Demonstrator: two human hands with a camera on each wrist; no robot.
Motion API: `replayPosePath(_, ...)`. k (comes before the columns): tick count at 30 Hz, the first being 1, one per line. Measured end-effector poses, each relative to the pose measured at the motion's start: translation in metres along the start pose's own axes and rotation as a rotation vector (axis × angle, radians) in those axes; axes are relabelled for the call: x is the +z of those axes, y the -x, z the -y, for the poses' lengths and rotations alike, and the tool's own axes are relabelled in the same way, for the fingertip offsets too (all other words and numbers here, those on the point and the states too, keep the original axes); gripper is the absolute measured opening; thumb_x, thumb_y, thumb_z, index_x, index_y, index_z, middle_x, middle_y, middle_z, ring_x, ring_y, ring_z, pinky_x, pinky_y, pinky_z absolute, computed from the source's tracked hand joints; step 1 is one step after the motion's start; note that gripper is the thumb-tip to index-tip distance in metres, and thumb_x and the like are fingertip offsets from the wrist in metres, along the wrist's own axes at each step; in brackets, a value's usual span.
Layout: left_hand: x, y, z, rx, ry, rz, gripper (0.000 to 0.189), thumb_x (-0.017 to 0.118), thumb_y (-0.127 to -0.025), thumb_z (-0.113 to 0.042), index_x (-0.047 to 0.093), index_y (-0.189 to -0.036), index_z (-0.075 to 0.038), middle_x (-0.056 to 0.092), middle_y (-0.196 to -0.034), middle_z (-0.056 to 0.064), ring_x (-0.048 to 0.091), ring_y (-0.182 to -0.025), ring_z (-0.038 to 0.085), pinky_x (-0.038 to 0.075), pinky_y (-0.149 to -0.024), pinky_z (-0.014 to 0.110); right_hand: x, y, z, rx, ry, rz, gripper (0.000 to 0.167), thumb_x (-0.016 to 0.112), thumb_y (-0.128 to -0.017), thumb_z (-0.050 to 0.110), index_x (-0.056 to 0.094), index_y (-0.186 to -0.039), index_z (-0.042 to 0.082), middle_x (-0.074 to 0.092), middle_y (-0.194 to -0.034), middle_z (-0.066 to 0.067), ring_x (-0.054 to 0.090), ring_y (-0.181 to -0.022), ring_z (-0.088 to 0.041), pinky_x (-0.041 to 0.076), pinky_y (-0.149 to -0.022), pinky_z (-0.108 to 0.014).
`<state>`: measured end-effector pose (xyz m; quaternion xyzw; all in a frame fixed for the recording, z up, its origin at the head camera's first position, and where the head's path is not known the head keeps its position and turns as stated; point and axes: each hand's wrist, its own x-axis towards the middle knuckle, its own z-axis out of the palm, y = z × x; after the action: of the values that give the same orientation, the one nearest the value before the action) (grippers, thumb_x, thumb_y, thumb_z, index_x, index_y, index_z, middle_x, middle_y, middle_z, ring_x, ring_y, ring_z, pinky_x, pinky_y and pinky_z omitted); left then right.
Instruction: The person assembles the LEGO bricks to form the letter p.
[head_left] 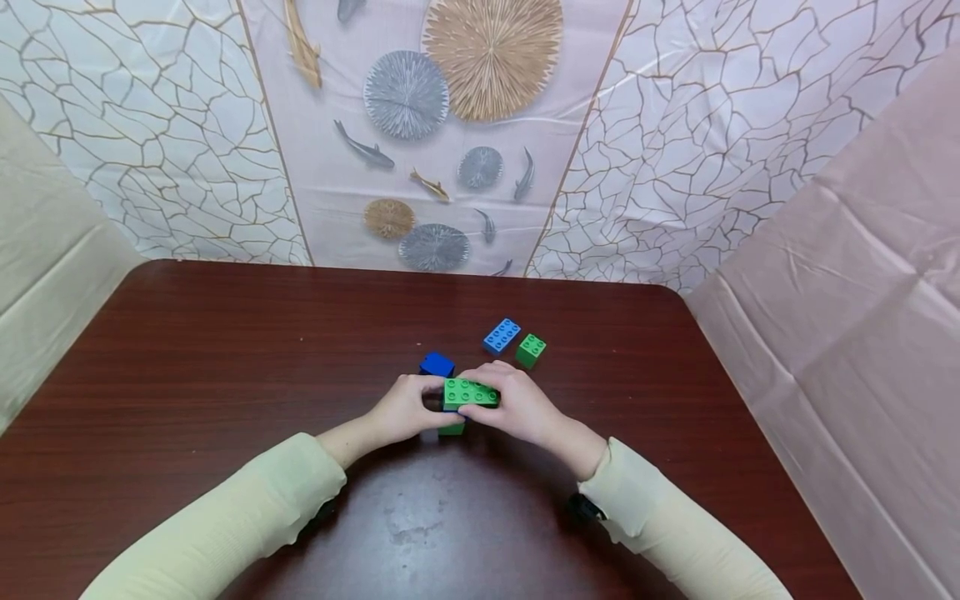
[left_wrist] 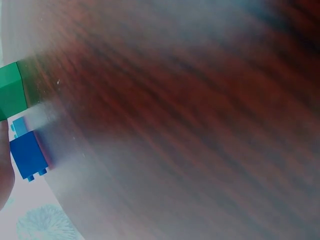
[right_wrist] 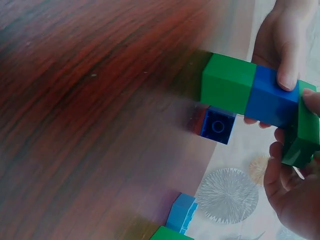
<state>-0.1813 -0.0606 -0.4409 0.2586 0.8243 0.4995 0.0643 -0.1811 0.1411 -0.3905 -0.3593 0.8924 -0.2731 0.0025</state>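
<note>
A small stack stands in front of the person: a green brick on the table, with a blue brick above it. The left hand grips the blue brick from the left, its thumb on the near side. Over the top of the stack lies a longer green brick, studs up, jutting out to the right. Fingers and thumb of the right hand pinch this long brick from opposite sides. Whether its studs are fully pressed together with the blue brick cannot be told.
Just behind the stack a dark blue brick lies on its side, its hollow underside facing the right wrist camera. Farther back to the right are a light blue brick and a small green brick. A patterned cloth hangs behind the brown table.
</note>
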Motion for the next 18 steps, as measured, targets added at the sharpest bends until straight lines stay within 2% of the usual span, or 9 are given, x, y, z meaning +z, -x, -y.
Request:
replayPosePath(5, -0.001, 0.001, -0.001, -0.003, -0.021, 0.001, 0.033, 0.075, -0.079, -0.027, 0.067, -0.106, -0.010, 0.071, -0.100, 0.002, 0.065, -0.090, 0.009, 0.051, -0.078, 0.019, 0.000, -0.003, -0.001, -0.003, -0.068, -0.014, 0.043, 0.075, -0.079, 0.025, 0.063, -0.117, 0.009, 0.064, -0.111, -0.004, 0.052, -0.101, -0.017, 0.048, -0.081, -0.030)
replayPosePath(9, -0.001, 0.002, -0.002, 0.003, -0.005, 0.012, 0.032, 0.074, -0.080, -0.026, 0.067, -0.107, -0.010, 0.071, -0.101, 0.002, 0.066, -0.091, 0.010, 0.052, -0.079, 0.020, 0.001, -0.007, 0.001, -0.037, -0.112, -0.031, 0.042, 0.075, -0.078, 0.024, 0.065, -0.115, 0.008, 0.065, -0.108, -0.004, 0.051, -0.100, -0.017, 0.048, -0.077, -0.028)
replayPosePath(14, -0.001, 0.002, -0.002, 0.009, 0.016, 0.019, 0.032, 0.073, -0.081, -0.027, 0.066, -0.108, -0.012, 0.071, -0.102, 0.002, 0.066, -0.092, 0.010, 0.052, -0.080, 0.020, 0.003, -0.011, 0.004, -0.075, -0.106, -0.047, 0.032, 0.075, -0.079, 0.023, 0.068, -0.108, 0.011, 0.067, -0.100, -0.002, 0.051, -0.090, -0.014, 0.046, -0.069, -0.023)
replayPosePath(18, -0.001, 0.001, -0.001, 0.011, 0.015, 0.013, 0.032, 0.074, -0.081, -0.027, 0.067, -0.108, -0.012, 0.071, -0.101, 0.002, 0.066, -0.091, 0.009, 0.052, -0.079, 0.019, 0.003, -0.013, 0.005, -0.079, -0.043, -0.057, 0.031, 0.075, -0.078, 0.024, 0.070, -0.106, 0.012, 0.068, -0.098, 0.000, 0.051, -0.089, -0.013, 0.043, -0.073, -0.028)
